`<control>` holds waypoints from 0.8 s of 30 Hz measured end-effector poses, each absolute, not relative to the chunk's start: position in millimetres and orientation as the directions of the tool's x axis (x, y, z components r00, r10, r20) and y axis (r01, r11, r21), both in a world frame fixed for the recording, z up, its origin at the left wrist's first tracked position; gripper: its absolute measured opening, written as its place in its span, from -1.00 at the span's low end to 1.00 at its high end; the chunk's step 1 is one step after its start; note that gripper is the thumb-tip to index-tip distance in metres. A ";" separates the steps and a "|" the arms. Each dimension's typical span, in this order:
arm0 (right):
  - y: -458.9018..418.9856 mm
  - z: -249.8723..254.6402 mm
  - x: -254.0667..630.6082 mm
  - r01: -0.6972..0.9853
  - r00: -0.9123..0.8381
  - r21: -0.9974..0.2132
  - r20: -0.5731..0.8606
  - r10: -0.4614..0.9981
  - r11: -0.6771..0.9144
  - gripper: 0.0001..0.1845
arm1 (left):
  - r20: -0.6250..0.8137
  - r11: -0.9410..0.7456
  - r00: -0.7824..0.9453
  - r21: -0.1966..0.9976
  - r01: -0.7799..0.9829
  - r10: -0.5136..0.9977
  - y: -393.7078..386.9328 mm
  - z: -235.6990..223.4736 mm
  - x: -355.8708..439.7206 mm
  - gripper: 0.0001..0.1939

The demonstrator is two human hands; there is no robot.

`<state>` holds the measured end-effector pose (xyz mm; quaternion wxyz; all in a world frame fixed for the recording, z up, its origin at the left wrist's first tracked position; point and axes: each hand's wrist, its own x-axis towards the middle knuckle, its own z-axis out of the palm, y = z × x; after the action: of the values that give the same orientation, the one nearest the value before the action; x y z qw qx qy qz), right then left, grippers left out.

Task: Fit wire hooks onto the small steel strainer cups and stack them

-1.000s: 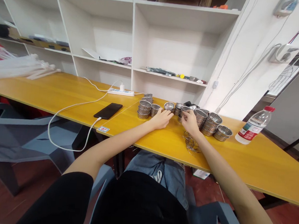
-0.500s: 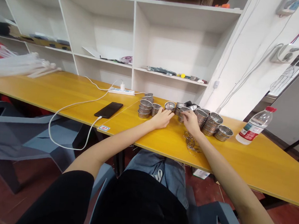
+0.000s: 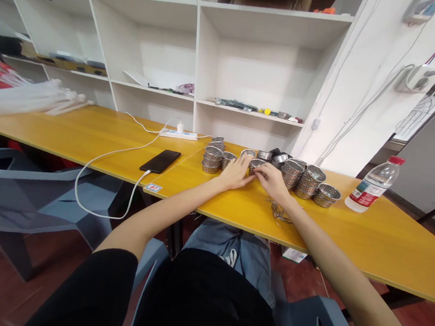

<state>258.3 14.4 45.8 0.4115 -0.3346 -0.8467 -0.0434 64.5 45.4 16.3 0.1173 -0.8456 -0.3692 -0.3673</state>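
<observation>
A small perforated metal strainer cup (image 3: 255, 163) is between my hands near the middle of the table. My right hand (image 3: 271, 181) pinches its near right side, fingers bent. My left hand (image 3: 235, 173) is at the cup's left side with fingers stretched and thumb apart; its fingertips reach the cup, though the exact contact is hard to see. Behind the left fingers another strainer cup (image 3: 248, 153) is partly hidden. Stacked strainer cups (image 3: 212, 158) stand left of my hands, and more stacks (image 3: 306, 182) stand to the right. Tangled thin metal wire (image 3: 280, 212) lies below my right wrist.
A phone (image 3: 160, 161) on a white charging cable lies to the left, before a power strip (image 3: 179, 134). A water bottle (image 3: 374, 184) stands on the right. White shelving (image 3: 198, 56) rises behind the yellow table (image 3: 377, 241).
My right hand has moved left with the strainer cup, bringing it beside my left hand. The left fingers have straightened from a more curled pose.
</observation>
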 end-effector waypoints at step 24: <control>7.7 41.6 251.1 0.568 -0.445 -0.258 0.702 0.555 0.782 -0.76 | 0.639 -0.820 0.515 0.460 0.341 0.572 46.2 11.7 62.5 -0.08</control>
<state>251.1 7.7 41.6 0.4102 -0.3304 -0.8500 -0.0076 62.5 46.2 11.7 -0.1393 -0.8590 -0.2655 -0.4150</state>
